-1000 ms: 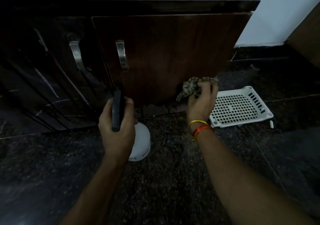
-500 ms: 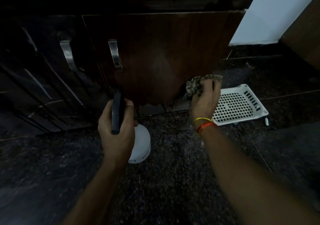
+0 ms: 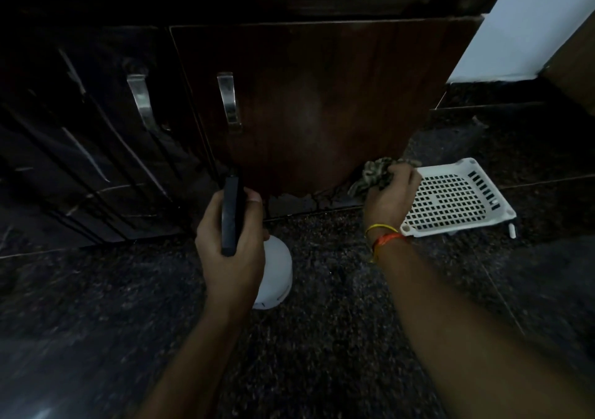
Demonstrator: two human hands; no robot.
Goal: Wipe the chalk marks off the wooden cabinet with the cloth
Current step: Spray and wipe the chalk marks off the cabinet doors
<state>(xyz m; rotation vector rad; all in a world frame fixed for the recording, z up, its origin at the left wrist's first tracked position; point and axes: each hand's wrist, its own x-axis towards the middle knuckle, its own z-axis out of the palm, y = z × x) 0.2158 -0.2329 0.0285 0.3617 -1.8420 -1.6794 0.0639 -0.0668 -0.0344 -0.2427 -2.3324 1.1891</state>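
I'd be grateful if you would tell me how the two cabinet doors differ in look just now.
The left door looks near black and bears pale streaks across it; the right door shows warm brown grain with no plain streaks. The right hand holds the cloth at the right door's lower corner; nothing touches the left door. The right door's bottom edge looks chipped. Both carry a metal handle.

glossy wood-grain cabinet (image 3: 322, 96) (shiny metal handles (image 3: 229, 101)), crumpled cloth (image 3: 373, 175), perforated plastic tray (image 3: 450, 198).

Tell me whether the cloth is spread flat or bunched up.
Bunched up: the cloth is crumpled in the right hand by the cabinet's lower corner.
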